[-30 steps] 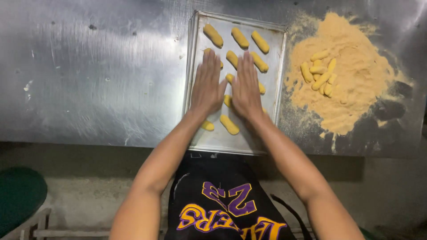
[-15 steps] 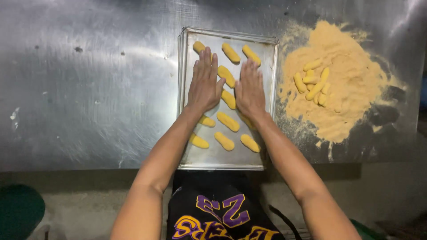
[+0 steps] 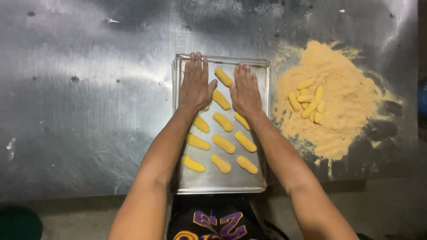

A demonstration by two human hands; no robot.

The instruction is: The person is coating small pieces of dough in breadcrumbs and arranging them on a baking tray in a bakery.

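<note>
Both hands lie flat, palms down, on the far half of the metal tray [image 3: 265, 133] near the table's [image 3: 89, 111] front edge. The left hand [image 3: 195, 86] and right hand [image 3: 244, 91] have fingers straight and close together, gripping nothing. Yellow breaded sticks [image 3: 223, 144] lie in slanted rows beneath and nearer than the palms. A crumb pile [image 3: 351, 111] sits to the right.
</note>
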